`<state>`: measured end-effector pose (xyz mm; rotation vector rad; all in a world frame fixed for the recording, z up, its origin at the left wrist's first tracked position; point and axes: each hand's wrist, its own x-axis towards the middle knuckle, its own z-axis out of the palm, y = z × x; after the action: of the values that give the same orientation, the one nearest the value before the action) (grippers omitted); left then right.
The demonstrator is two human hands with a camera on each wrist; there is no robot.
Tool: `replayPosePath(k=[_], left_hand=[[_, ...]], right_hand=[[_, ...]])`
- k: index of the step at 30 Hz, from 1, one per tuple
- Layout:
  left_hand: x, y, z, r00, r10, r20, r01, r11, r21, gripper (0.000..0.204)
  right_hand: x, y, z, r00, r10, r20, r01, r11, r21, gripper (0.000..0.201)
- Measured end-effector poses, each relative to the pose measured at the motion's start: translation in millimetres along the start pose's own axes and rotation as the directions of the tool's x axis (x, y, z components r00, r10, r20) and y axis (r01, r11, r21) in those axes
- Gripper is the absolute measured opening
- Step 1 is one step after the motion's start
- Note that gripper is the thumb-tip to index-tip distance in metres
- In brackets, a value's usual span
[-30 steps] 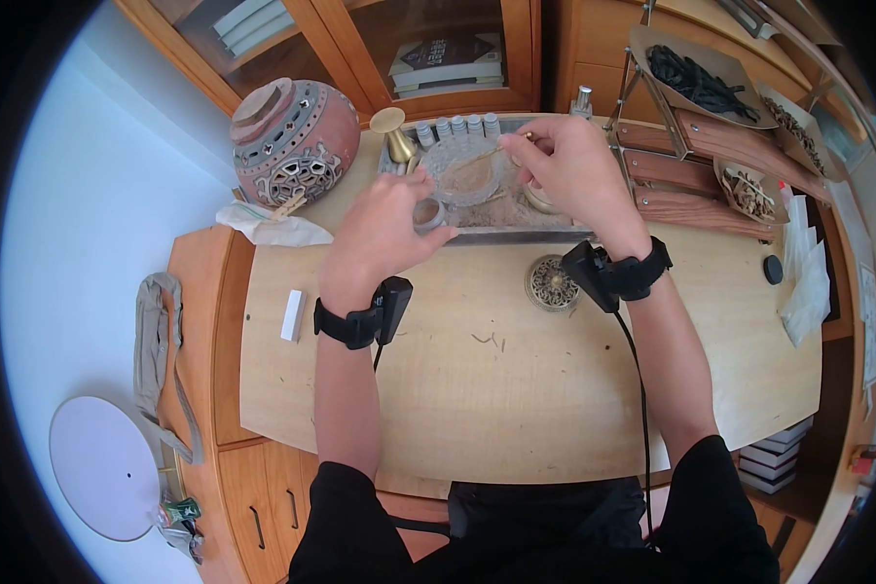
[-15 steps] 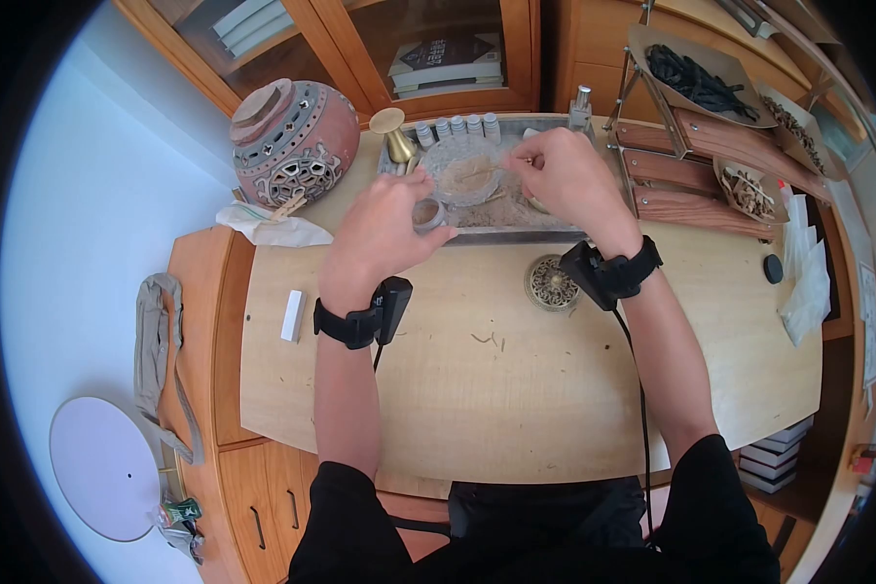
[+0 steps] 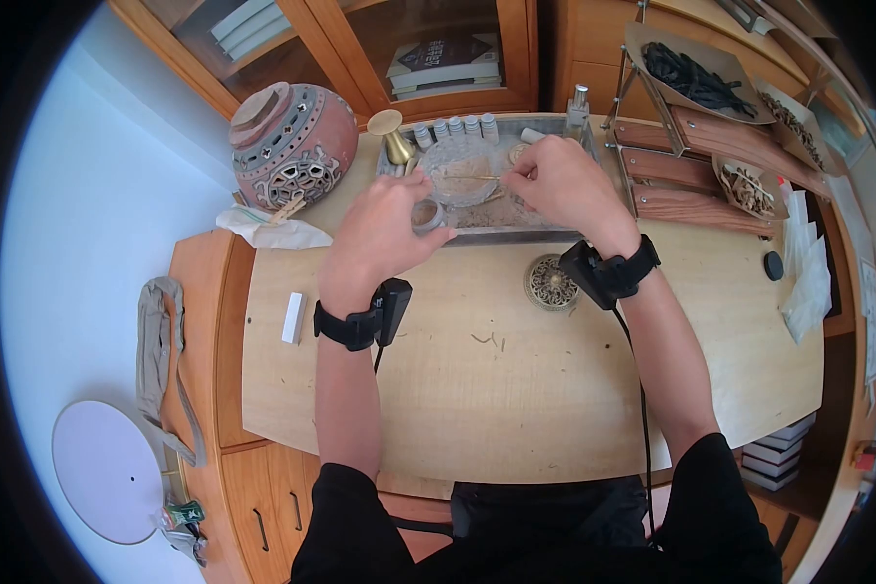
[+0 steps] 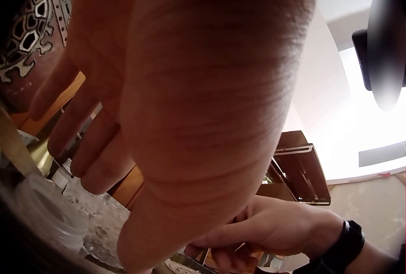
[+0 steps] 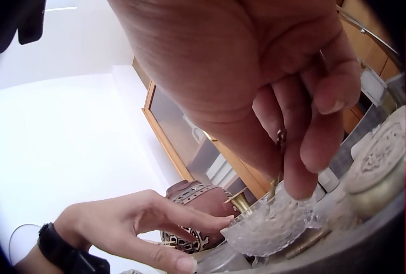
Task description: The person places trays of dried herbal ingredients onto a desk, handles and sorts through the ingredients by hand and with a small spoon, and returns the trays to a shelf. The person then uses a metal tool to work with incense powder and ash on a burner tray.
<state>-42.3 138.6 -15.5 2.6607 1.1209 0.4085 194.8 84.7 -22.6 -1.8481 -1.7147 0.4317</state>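
Observation:
My right hand (image 3: pixel 569 187) pinches a thin brass stick-like tool (image 5: pixel 280 160) between thumb and fingers. In the head view the tool reaches left, over pale brown powder in a cut-glass bowl (image 5: pixel 269 234). My left hand (image 3: pixel 380 222) hangs at the bowl's left side, its fingers extended and loosely spread, as the left wrist view shows. Close under it stands a small clear plastic jar (image 4: pixel 51 217). A grey tray (image 3: pixel 516 237) bears the bowl and the jar. At the tray's back left rises a brass piece with a flat round top (image 3: pixel 385 123).
Several small vials (image 3: pixel 456 127) line the tray's back, with a glass bottle (image 3: pixel 578 107) at its right corner. Nearer me lies a round openwork metal lid (image 3: pixel 552 282). A pierced clay pot (image 3: pixel 302 141) stands left; a wooden rack (image 3: pixel 686 200) holding dried material stands right.
My right hand has moved slightly left and down. The brass tool, tilted at first, now lies nearly level across the bowl. The left hand has stayed in place.

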Motion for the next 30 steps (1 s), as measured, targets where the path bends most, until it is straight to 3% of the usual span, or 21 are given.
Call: replayPosePath(k=[10, 16, 19, 22, 25, 27, 30], left_hand=[[-0.9, -0.2, 0.3, 1.0, -0.008, -0.005, 0.008, 1.0, -0.001, 0.059], [-0.5, 0.3, 0.7, 1.0, -0.007, 0.001, 0.007, 1.0, -0.002, 0.059], [-0.9, 0.6, 1.1, 1.0, -0.026, 0.001, 0.026, 1.0, -0.003, 0.06], [-0.7, 1.3, 0.1, 1.0, -0.005, -0.004, 0.005, 1.0, 0.006, 0.059], [-0.9, 2.3, -0.4, 1.0, -0.011, -0.003, 0.011, 1.0, 0.008, 0.059], [-1.3, 1.8, -0.3, 1.0, -0.006, -0.006, 0.006, 1.0, 0.006, 0.058], [-1.6, -0.2, 0.8, 1.0, -0.001, -0.009, 0.001, 1.0, 0.014, 0.057]], right_hand=[[-3.3, 2.6, 2.9, 0.998, -0.059, -0.016, 0.058, 0.998, -0.026, 0.018], [-5.0, -4.5, -8.0, 0.995, 0.066, 0.074, -0.058, 0.993, -0.103, 0.015], [-6.4, -1.0, -9.0, 0.997, 0.041, 0.067, -0.035, 0.995, -0.088, 0.015], [-7.7, 1.5, -8.0, 0.999, 0.0, -0.05, -0.004, 0.997, -0.08, 0.018], [-6.3, 2.1, -13.8, 1.0, -0.011, -0.026, 0.009, 0.997, -0.077, 0.018], [-6.0, -0.5, -22.5, 0.993, 0.062, 0.101, -0.048, 0.989, -0.136, 0.017], [-6.0, -0.9, -25.0, 0.987, 0.121, 0.105, -0.106, 0.984, -0.144, 0.019]])
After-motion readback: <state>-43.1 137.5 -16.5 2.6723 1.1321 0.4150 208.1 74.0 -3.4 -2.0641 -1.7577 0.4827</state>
